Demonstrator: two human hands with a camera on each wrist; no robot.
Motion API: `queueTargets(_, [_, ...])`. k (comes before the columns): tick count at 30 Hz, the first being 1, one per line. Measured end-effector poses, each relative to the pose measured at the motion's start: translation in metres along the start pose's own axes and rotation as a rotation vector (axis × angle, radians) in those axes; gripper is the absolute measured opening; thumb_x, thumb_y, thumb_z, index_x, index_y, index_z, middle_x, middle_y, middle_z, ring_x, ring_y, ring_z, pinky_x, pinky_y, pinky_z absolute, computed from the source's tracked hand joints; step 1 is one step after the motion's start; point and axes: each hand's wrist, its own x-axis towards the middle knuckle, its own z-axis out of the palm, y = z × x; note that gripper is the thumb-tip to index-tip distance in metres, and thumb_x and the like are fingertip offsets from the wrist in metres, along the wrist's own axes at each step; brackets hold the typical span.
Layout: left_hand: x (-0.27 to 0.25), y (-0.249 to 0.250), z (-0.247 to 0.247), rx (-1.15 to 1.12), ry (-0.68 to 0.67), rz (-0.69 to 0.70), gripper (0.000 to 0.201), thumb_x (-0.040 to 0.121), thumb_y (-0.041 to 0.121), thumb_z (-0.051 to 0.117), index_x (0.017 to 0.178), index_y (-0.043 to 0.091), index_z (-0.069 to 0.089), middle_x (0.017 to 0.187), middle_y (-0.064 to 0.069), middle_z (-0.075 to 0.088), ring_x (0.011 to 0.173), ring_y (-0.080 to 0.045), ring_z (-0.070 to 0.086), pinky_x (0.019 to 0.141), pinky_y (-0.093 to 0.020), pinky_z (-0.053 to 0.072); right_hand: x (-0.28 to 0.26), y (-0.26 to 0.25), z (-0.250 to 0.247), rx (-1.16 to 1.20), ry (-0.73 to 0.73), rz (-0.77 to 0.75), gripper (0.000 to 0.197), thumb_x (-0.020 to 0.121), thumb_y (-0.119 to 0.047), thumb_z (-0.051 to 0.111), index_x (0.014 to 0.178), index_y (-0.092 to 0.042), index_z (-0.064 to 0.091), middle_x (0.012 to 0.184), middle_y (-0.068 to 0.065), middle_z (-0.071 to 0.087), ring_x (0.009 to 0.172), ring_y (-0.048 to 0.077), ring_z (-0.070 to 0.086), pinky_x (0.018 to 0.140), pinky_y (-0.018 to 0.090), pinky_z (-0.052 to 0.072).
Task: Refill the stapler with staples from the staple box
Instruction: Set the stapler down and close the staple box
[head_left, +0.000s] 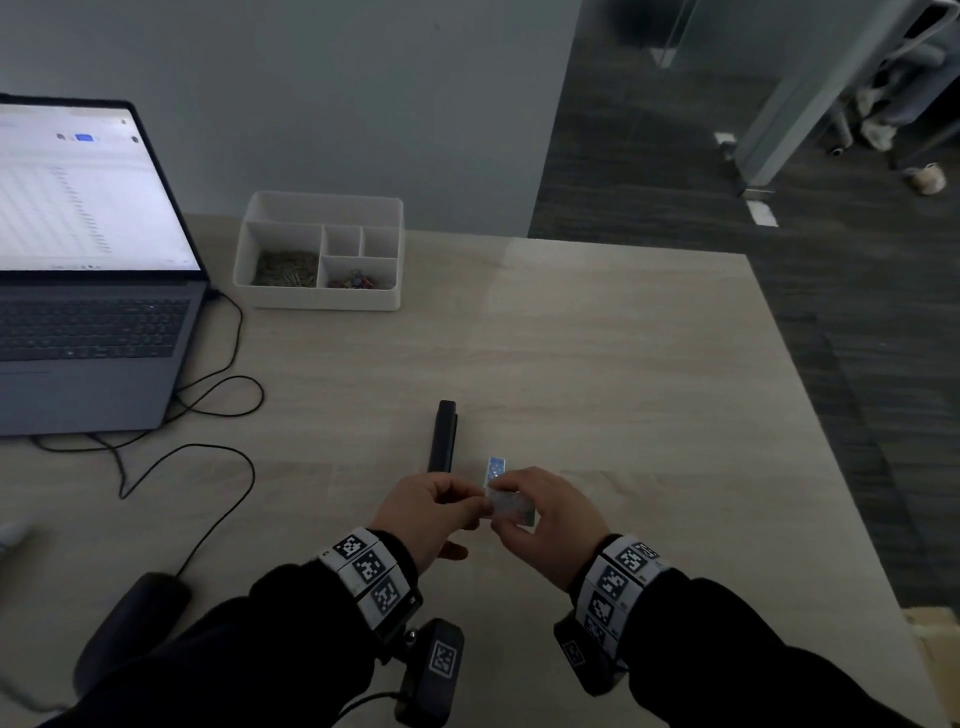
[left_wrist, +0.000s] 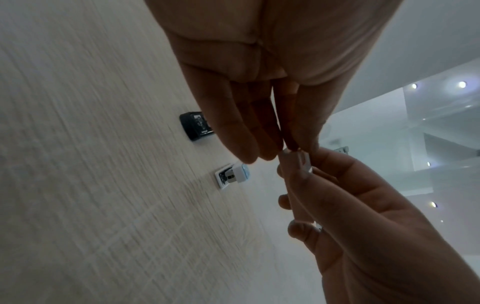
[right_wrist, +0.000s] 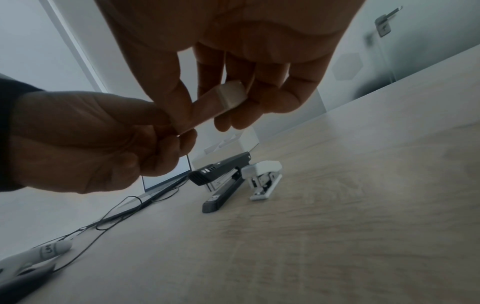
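A: Just nearer than the black stapler (head_left: 442, 436), both hands meet above the table (head_left: 597, 364). The right hand (head_left: 537, 512) grasps the small staple box (head_left: 511, 506), fingers curled round its sides. The left hand (head_left: 428, 512) pinches at the box's near end with fingertips (left_wrist: 291, 144) and thumb. Whether it has a flap, the inner tray or a strip of staples, I cannot tell.

B: And the staplers?

A: Two lie on the table. The black one sits just beyond the hands. A little white stapler (head_left: 494, 469) lies just to its right, touching or nearly so. In the right wrist view the black one's top is lifted off its base, but whether the magazine is open for loading I can't make out.

B: So how far along?

A: Early, I'd judge. The box is in hand and being opened or emptied; no staples show in either stapler. Taking a strip out, seating it and closing the stapler are all left.

B: Anything further out?

A: Far beyond the black stapler stands a white organiser tray (head_left: 395, 304), with a laptop (head_left: 88, 332) to the left.
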Motion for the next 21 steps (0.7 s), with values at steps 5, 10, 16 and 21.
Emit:
queueTargets(5, [0.010,-0.003,-0.010,0.116,0.147,0.061,0.011,0.085,0.020,0.069,0.081,0.011,0.071,0.069,-0.002,0.066,0.063,-0.013,0.062,0.047,-0.028,0.052,0.003,0.029,-0.003,-0.118,-0.014,0.117,0.034,0.076,-0.036,0.063,0.109,-0.029,0.067,0.110,-0.006,0.062,0.102,0.018,0.055,0.094,0.030,0.043])
queueTargets(10, [0.027,-0.008,-0.025,0.126,0.283,0.011,0.011,0.088,0.020,0.065,0.079,0.015,0.068,0.067,-0.003,0.064,0.060,-0.015,0.058,0.046,-0.027,0.050,0.014,0.059,-0.019,-0.364,-0.223,0.258,0.035,0.087,-0.041,0.057,0.121,-0.040,0.060,0.126,-0.007,0.051,0.115,0.023,0.046,0.100,0.040,0.043])
queueTargets(16, [0.041,-0.014,-0.027,0.146,0.341,-0.024,0.005,0.086,0.023,0.066,0.084,0.018,0.066,0.080,-0.003,0.068,0.069,-0.020,0.063,0.056,-0.034,0.057,0.017,0.068,-0.017,-0.323,-0.188,0.325,0.042,0.085,-0.045,0.052,0.128,-0.045,0.052,0.137,-0.009,0.042,0.122,0.023,0.044,0.101,0.042,0.044])
queueTargets(21, [0.052,-0.019,-0.024,0.208,0.338,-0.054,0.027,0.078,0.037,0.074,0.094,0.020,0.062,0.092,-0.003,0.067,0.078,-0.022,0.063,0.074,-0.044,0.057,0.017,0.063,-0.006,-0.260,-0.031,0.435,0.058,0.071,-0.062,0.061,0.121,-0.035,0.051,0.125,-0.005,0.048,0.113,0.021,0.050,0.096,0.037,0.046])
